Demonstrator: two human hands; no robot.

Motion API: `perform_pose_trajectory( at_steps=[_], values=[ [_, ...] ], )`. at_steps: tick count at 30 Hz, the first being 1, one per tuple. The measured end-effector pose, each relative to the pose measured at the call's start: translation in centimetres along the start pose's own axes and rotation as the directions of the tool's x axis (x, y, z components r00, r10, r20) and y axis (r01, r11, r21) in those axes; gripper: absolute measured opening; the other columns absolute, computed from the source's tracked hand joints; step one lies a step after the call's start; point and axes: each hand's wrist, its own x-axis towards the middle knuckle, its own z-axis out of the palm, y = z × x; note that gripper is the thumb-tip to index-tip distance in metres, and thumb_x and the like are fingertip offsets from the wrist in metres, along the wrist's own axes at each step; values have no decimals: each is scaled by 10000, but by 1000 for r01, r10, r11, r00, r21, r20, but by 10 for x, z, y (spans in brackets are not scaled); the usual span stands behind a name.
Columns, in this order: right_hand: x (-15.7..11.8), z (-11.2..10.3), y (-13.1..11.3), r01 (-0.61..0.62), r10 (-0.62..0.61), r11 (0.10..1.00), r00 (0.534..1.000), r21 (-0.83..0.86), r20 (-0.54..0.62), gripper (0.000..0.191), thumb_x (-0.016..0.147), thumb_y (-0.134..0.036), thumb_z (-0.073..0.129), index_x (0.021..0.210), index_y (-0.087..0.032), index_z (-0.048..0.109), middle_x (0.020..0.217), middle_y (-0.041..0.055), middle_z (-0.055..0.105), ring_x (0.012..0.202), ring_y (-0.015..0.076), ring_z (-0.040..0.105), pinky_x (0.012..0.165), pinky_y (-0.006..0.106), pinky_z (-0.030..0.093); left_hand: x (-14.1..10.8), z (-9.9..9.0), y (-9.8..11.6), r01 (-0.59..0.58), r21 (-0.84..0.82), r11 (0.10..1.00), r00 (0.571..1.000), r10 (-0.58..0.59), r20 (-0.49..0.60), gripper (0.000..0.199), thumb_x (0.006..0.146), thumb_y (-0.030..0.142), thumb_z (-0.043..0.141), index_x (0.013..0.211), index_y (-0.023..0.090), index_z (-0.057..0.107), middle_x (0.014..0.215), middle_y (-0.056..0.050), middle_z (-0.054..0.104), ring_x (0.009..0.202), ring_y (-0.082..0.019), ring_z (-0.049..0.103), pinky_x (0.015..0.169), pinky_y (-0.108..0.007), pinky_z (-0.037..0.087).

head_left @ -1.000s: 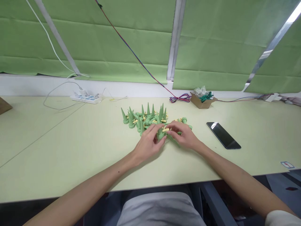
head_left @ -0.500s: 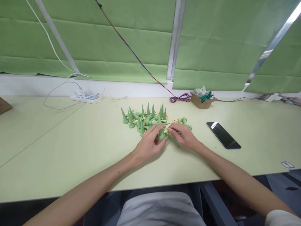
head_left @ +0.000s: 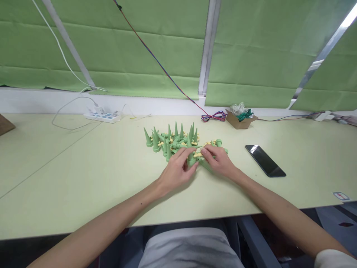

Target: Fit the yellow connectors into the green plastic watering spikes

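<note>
My left hand [head_left: 178,167] is closed round a green cone-shaped watering spike [head_left: 190,159] that stands upright on its wide base. A small yellow valve piece [head_left: 197,154] sticks out of the spike's side towards the right. My right hand [head_left: 219,160] pinches the outer end of this yellow piece between thumb and forefinger; the fingertips partly cover it. Behind my hands lies a cluster of similar green spikes [head_left: 176,131], several upright, mixed with yellow valve parts. More loose green and yellow parts [head_left: 218,142] lie just beyond my right hand, partly hidden by it.
A black phone [head_left: 264,160] lies to the right on the pale table [head_left: 83,178]. At the back are a small cardboard box [head_left: 242,123] with plastic wrap, a coiled red-blue cable [head_left: 213,117] and a white power strip [head_left: 102,117]. A brown box corner [head_left: 5,124] shows at left.
My right hand has shifted slightly right, and more of the yellow valve piece shows between my hands. My left hand stays in place on the green spike.
</note>
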Motion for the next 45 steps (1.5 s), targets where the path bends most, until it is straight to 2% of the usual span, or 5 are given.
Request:
perform_pose_trajectory(
  at_steps=[7,19,35,42,45],
  values=[
    [-2,-1,-2,33,-42,990,997,136,63,202,953,-349,599,1104,-215,604,887,48,671,725,160,615,622,284,519,0,-1,0,13,10,1000,1000,-13,-9,357,934,263,580,1287,219,550,1044,-46,622,603,-76,518,577,-228,500],
    [-2,1,3,31,-41,993,995,114,86,128,989,-317,544,992,-204,605,825,39,656,648,145,564,605,282,471,1,-1,1,11,5,1000,1000,-11,2,346,926,253,591,1266,202,553,1065,-56,626,600,-72,523,568,-221,501],
    [1,1,-1,97,-92,994,991,-49,94,445,1052,-403,351,657,-211,427,576,-27,438,527,127,399,559,275,336,0,-1,2,-8,-9,1000,1000,8,30,350,918,259,605,1260,209,546,1049,-55,623,574,-76,523,574,-249,498],
    [0,2,2,32,-30,999,997,-20,77,447,1048,-414,373,666,-203,467,566,-29,464,516,119,405,543,273,340,0,-2,1,-11,9,1000,1000,11,23,350,919,254,608,1260,199,549,1016,-45,615,585,-75,523,588,-243,502],
    [-2,1,2,5,-9,999,997,47,82,287,1014,-420,476,859,-205,586,650,-13,564,558,129,473,546,269,387,0,-1,1,2,7,1000,1000,-2,11,346,927,254,596,1266,208,548,1050,-50,621,581,-70,520,579,-236,501]
  ],
)
